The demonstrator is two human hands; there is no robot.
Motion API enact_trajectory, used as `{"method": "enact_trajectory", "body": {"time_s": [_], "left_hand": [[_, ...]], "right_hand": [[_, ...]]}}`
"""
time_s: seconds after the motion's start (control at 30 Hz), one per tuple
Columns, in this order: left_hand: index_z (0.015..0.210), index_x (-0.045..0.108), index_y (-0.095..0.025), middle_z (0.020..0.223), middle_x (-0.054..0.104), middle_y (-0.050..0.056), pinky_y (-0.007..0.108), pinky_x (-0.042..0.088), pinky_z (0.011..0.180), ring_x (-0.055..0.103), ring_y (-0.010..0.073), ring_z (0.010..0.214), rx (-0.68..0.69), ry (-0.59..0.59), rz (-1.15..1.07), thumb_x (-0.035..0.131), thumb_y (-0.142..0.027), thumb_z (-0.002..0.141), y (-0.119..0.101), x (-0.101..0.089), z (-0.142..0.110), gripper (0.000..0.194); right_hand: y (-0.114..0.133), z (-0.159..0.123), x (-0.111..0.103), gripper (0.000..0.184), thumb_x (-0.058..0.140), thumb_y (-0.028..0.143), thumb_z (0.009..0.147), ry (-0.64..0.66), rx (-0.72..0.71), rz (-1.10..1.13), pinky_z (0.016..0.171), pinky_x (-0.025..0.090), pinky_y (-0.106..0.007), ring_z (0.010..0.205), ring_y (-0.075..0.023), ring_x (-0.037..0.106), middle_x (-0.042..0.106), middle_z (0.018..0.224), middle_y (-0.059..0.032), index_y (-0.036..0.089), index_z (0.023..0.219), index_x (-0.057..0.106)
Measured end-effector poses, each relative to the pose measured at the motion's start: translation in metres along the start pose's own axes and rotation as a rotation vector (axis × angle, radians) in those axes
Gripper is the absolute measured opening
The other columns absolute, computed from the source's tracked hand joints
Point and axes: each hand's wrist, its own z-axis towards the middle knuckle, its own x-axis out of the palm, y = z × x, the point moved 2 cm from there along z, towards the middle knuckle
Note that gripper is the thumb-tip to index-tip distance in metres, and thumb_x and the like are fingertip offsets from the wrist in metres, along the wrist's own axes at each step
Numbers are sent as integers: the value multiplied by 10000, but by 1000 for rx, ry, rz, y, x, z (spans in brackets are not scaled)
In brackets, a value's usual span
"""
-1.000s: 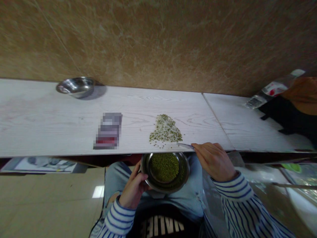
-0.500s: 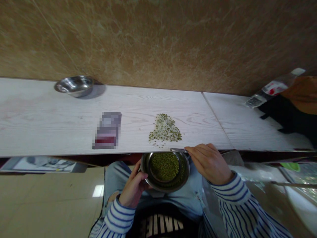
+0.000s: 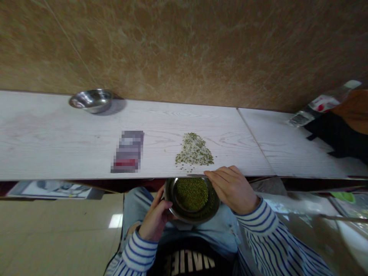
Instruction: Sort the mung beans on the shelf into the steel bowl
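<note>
My left hand [image 3: 156, 216] grips the left rim of a steel bowl [image 3: 214, 207], thumb over the edge, just below the table's front edge. Inside the bowl lie many green mung beans [image 3: 192, 193]. Between the fingertips of my right hand [image 3: 230, 188] are slim metal tweezers [image 3: 196, 176], partly hidden by the fingers. Their tip points left along the table edge, above the bowl's far side. Beyond them on the table, a heap of white rice grains mixed with green beans [image 3: 194, 150] is spread out, with a few loose beans at its near side.
A second steel bowl [image 3: 91, 101] stands by the wall at the back left. A blurred-out flat phone-like object [image 3: 128, 151] lies left of the heap. At the far right are a plastic bottle [image 3: 319, 105] and a dark and brown bag-like thing [image 3: 342, 126].
My right hand has moved left along the table edge with the tweezers. My left hand still holds the bowl in place. The whole view has shifted slightly.
</note>
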Motion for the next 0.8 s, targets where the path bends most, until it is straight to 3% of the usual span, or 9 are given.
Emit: {"method": "enact_trajectory", "body": {"time_s": [0.4,0.8], "left_hand": [[1234,482,-289,887,609,4,284,461,530,559,167,693,-4,-75,-16,582,-175,604,-3,-6,0,648],[1229,479,-265,953,604,26,295,467,537,555,173,715,7,-59,-44,584,-160,608,-7,-8,0,638]], "right_hand": [[15,29,13,274,456,181,869,-15,-46,-47,706,312,-315,814,-165,522,653,847,-59,152,1119,567],[-14,45,14,266,434,169,876,-49,58,-119,703,311,-301,811,-163,544,663,837,-53,155,1101,574]]}}
